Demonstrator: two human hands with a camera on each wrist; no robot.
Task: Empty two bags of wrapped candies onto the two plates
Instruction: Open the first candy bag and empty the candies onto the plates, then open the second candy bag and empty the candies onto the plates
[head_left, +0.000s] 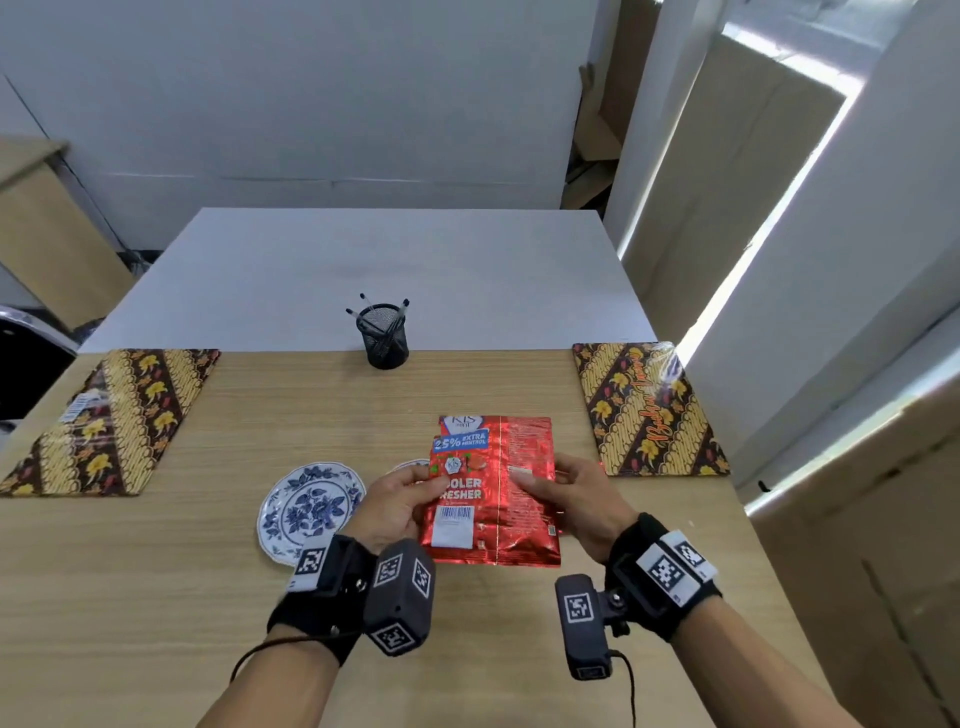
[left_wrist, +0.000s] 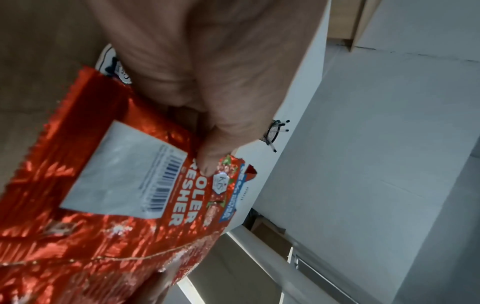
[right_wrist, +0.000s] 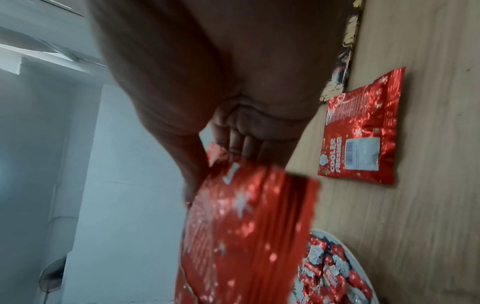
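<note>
Both of my hands hold a red foil candy bag (head_left: 493, 499) up over the wooden table (head_left: 182, 597). My left hand (head_left: 415, 488) pinches its left edge, thumb (left_wrist: 207, 160) on the printed front. My right hand (head_left: 540, 480) pinches the right edge. The bag's far end (left_wrist: 249, 170) looks torn. A blue-and-white plate (head_left: 311, 506) lies to the left with its pattern bare. The second plate (head_left: 410, 464) is mostly hidden behind the bag; the right wrist view shows its rim (right_wrist: 359, 269) and a pile of wrapped candies (right_wrist: 327, 265) on it. Another red bag (right_wrist: 361, 139) lies flat on the table.
A black mesh pen holder (head_left: 383, 338) stands at the far edge of the wood. Patterned batik packages lie at the left (head_left: 109, 415) and right (head_left: 649, 410). A white board (head_left: 363, 270) extends beyond. Cardboard boxes (head_left: 857, 519) crowd the right side.
</note>
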